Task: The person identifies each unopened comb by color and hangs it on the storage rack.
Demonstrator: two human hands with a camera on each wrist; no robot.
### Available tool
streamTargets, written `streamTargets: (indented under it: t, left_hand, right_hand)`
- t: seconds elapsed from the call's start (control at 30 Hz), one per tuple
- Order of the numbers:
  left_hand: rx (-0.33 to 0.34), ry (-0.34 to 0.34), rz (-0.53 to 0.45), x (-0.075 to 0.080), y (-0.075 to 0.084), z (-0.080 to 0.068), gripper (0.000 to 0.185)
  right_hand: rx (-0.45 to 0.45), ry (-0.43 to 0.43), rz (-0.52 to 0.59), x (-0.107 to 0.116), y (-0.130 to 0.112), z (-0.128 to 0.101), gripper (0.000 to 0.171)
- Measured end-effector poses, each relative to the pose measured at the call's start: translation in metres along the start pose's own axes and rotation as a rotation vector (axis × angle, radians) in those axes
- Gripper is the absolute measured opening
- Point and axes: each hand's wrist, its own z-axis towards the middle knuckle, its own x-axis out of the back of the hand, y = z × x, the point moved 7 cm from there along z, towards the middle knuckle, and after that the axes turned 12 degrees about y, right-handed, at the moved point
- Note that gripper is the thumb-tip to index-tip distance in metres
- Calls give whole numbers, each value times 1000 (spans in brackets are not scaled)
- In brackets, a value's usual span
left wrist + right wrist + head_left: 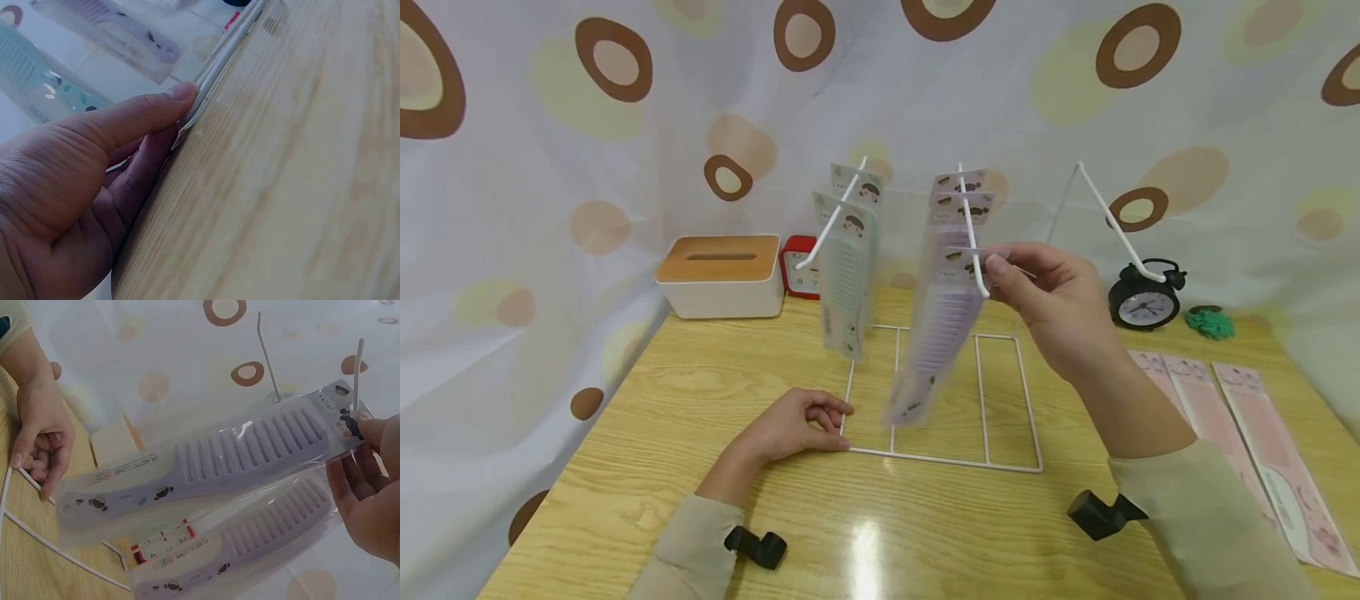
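My right hand (1060, 304) pinches the top card of a packaged purple comb (943, 333) threaded on the middle prong (967, 221) of a white wire rack. Behind it, more purple comb packs hang on that prong. In the right wrist view the purple comb (244, 456) lies slanted in its clear wrapper, the prong tip poking through the card by my thumb. Packaged green combs (844, 283) hang from the left prong (835, 215). My left hand (793, 425) holds the front left corner of the rack's base (940, 458) between thumb and fingers, against the table.
Nothing hangs on the right prong (1116, 217). Pink packs (1270, 450) lie on the table at right. A black alarm clock (1144, 304), a green scrunchie-like bundle (1210, 323), a tissue box (721, 279) and a red clock (800, 279) stand along the back.
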Motion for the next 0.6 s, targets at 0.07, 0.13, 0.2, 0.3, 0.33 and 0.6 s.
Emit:
streamTargets:
  t: [0.07, 0.13, 0.2, 0.3, 0.33, 0.6]
  left_hand:
    - [1, -2, -2, 0, 0, 0, 46]
    - [4, -2, -5, 0, 0, 1, 46]
    - [6, 1, -4, -1, 0, 1, 46]
    - [9, 4, -2, -1, 0, 1, 46]
    - [11, 4, -1, -1, 0, 1, 46]
    - [24, -1, -12, -2, -2, 2, 46]
  right_hand:
    - [18, 18, 8, 2, 2, 3, 10]
    - [33, 39, 8, 4, 4, 6, 9]
    - [49, 61, 4, 7, 7, 8, 9]
    - [70, 87, -10, 13, 11, 12, 9]
    - [78, 94, -20, 15, 12, 13, 9]
    - [64, 116, -116, 28, 23, 13, 18]
